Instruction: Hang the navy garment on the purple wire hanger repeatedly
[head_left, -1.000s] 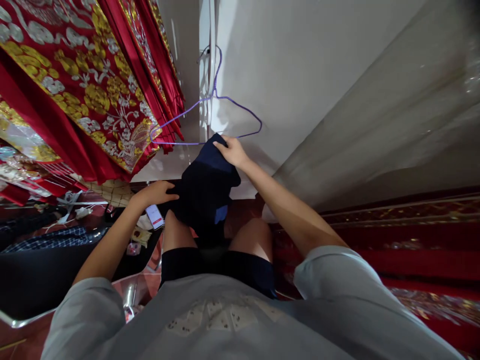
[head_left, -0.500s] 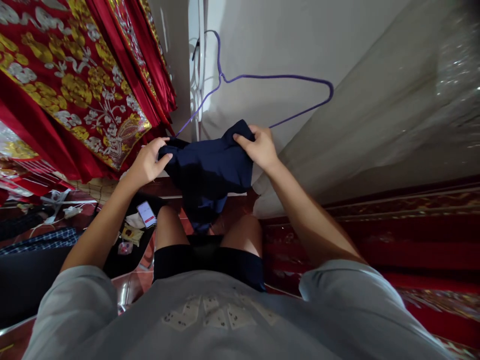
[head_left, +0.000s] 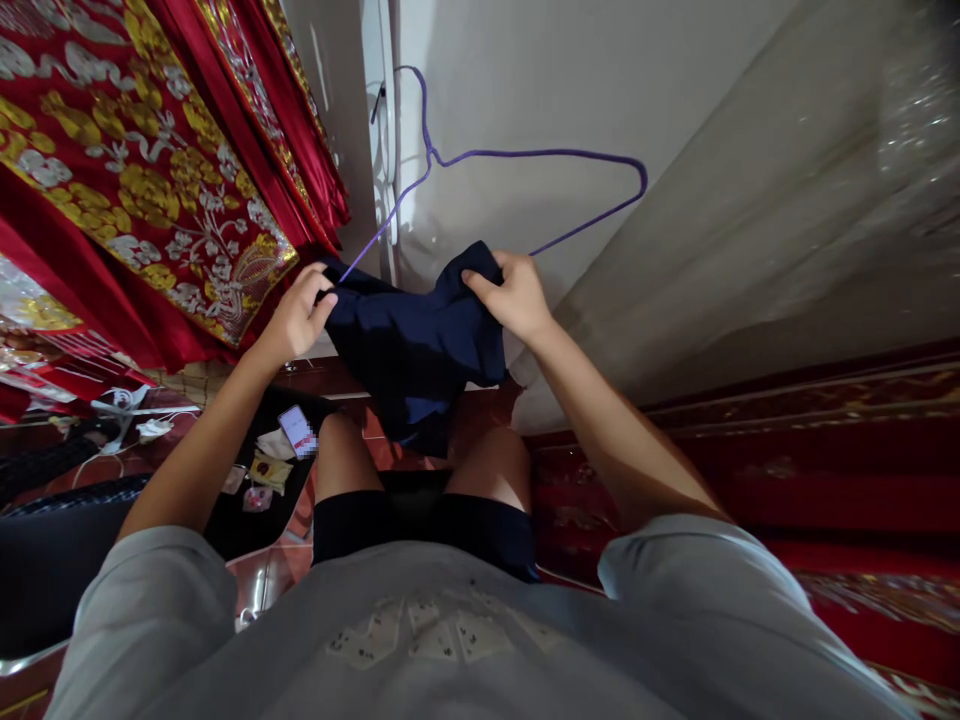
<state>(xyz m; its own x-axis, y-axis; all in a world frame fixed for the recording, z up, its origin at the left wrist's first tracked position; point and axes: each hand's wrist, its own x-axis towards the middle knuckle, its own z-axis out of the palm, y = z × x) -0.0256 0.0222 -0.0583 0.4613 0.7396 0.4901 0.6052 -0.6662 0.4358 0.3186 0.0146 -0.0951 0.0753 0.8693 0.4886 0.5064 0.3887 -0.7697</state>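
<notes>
A dark navy garment (head_left: 412, 335) hangs stretched between my hands, its lower part dangling above my knees; its exact kind is not clear. My left hand (head_left: 301, 315) pinches the upper left edge, thumb in front. At the other side, my right hand (head_left: 520, 298) grips a bunched upper corner with the thumb on top. A purple wire hanger (head_left: 555, 153) is hooked on the white frame behind. Its left arm runs down to the cloth beside my left fingers, and its lower right bar passes behind my right hand. Both lower ends of the hanger's wire are hidden there.
Red cloth with gold and silver embroidery (head_left: 165, 180) hangs at the left. A translucent plastic cover (head_left: 720, 260) drapes on the right, above red fabric (head_left: 750, 490). A phone (head_left: 296, 430) and small packets (head_left: 270, 472) lie on a black surface by my left knee.
My left hand has moved slightly left and up, pulling the garment's left edge outward. More of the hanger's left arm shows against the cloth. The right hand keeps its grip.
</notes>
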